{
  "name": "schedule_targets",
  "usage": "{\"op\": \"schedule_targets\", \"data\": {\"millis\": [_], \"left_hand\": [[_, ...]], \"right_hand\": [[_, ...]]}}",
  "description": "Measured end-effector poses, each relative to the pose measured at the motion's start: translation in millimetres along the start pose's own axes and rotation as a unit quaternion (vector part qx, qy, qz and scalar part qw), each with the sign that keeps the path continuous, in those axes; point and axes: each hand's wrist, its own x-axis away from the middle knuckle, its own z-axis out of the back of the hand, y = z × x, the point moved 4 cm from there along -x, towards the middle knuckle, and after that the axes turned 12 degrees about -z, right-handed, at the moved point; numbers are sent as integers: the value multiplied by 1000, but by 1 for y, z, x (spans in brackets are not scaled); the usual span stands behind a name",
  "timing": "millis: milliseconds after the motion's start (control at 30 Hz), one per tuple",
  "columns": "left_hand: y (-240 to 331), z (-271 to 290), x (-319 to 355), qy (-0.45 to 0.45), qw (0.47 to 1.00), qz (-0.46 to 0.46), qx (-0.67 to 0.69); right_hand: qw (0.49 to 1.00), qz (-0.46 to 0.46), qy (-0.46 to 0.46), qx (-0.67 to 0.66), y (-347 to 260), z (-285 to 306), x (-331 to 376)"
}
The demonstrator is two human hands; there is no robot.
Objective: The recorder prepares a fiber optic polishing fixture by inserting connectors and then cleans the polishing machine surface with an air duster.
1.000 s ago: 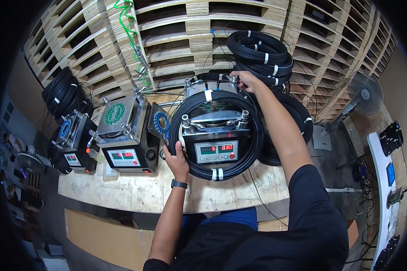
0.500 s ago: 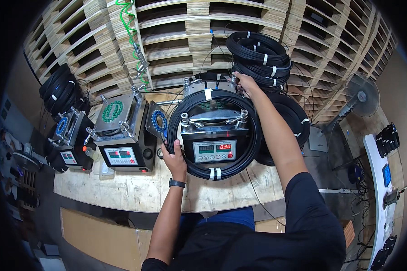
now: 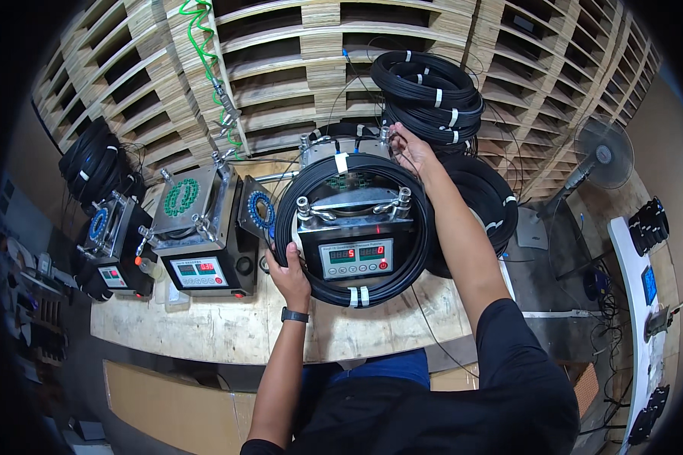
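Note:
A coil of black cable [image 3: 288, 199] bound with white tape stands tilted around the front of a bench machine [image 3: 355, 241] with a lit red display and metal clamp posts. My left hand [image 3: 289, 279] is closed on the coil's lower left side, thumb up. Beyond the coil's upper right, my right hand [image 3: 413, 150] has its fingers bent together beside the machine's far right clamp post [image 3: 385, 138]; what they hold is too small to make out. Blue-tipped cable ends reach the machine's top near the white tape [image 3: 341, 163].
Two similar machines stand to the left, the nearer carrying a green-ringed plate [image 3: 181, 197]. Black cable coils are stacked at the back right [image 3: 432, 95] and far left [image 3: 91, 163]. A green coiled hose [image 3: 199, 45] hangs before wooden pallets [image 3: 322, 42]. Right stands a fan [image 3: 602, 154].
My right hand has turned slightly at the far right post, its fingers drawn closer together. The displays on the held coil's machine and its left neighbour have changed. My left hand keeps the coil.

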Motion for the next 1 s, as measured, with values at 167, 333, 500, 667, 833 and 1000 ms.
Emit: {"op": "schedule_targets", "data": {"millis": [167,333,500,667,833,1000], "left_hand": [[-4,-5,2,3,999,20,35],[-2,8,0,10,1000,3,-17],[-1,-2,-1,-10,1000,0,-5],[-3,4,0,4,1000,7,9],[2,-3,-2,-58,997,11,-40],[7,46,-41,-19,990,70,119]], "right_hand": [[1000,-15,-18,-12,-10,6,9],[999,-26,11,-42,10,-15,19],[999,-43,7,28,-11,4,7],[997,-27,18,68,0,-7,9],[988,-45,37,146,-15,5,18],[951,37,80,295,-18,-50,131]]}}
